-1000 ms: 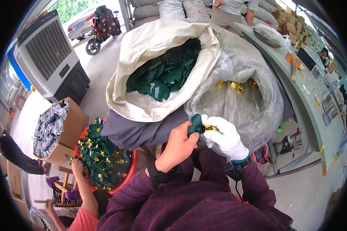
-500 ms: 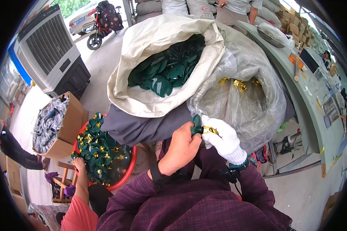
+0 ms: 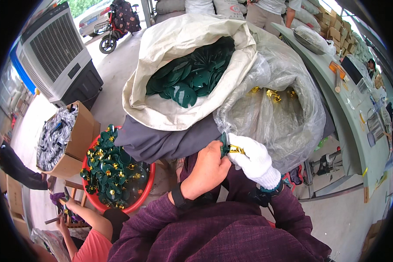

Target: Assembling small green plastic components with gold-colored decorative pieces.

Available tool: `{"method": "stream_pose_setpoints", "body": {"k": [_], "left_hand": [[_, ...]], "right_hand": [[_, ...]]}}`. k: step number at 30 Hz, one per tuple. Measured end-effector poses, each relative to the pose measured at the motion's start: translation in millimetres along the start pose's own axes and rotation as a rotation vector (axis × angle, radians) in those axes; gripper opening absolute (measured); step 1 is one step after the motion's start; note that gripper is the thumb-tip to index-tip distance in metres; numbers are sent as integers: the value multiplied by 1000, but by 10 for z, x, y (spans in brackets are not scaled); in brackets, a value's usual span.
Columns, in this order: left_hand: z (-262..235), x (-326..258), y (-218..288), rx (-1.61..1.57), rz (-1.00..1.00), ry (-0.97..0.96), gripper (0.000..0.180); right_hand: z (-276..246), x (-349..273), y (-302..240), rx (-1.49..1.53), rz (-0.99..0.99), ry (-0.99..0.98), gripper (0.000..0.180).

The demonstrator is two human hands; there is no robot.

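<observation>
Purple sleeves, white right glove [image 3: 254, 160], black wristband [image 3: 179, 198]

Grey air cooler [image 3: 59, 54], parked scooter [image 3: 120, 19]

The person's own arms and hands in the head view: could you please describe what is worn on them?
Both forearms are covered by dark purple ribbed knit sleeves. The left hand is bare, with a black band at its wrist. The right hand wears a white knitted glove with a darker teal cuff edge, and a black watch-like band sits just below the cuff.
</observation>
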State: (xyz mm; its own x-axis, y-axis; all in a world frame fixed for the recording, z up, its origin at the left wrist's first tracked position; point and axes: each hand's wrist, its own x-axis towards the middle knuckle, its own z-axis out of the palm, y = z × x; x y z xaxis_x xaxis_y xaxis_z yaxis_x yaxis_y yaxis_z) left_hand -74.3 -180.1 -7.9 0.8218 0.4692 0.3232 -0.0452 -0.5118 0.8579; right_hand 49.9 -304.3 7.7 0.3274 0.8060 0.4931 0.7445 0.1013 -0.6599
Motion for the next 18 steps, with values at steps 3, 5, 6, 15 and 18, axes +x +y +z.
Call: {"method": "stream_pose_setpoints", "body": {"k": [3, 5, 6, 15, 18], "left_hand": [[-15, 9, -1, 210, 235, 50, 23], [-58, 8, 11, 405, 259, -64, 32], [-70, -8, 13, 409, 254, -59, 32], [-356, -113, -248, 241, 246, 100, 28], [-961, -215, -367, -219, -334, 354, 24]], "right_hand": [[35, -11, 27, -114, -65, 34, 31], [-45, 61, -165, 125, 260, -85, 24], [-69, 99, -249, 364, 581, -207, 19], [82, 200, -387, 703, 750, -193, 17], [43, 278, -330, 558, 678, -71, 28]]}}
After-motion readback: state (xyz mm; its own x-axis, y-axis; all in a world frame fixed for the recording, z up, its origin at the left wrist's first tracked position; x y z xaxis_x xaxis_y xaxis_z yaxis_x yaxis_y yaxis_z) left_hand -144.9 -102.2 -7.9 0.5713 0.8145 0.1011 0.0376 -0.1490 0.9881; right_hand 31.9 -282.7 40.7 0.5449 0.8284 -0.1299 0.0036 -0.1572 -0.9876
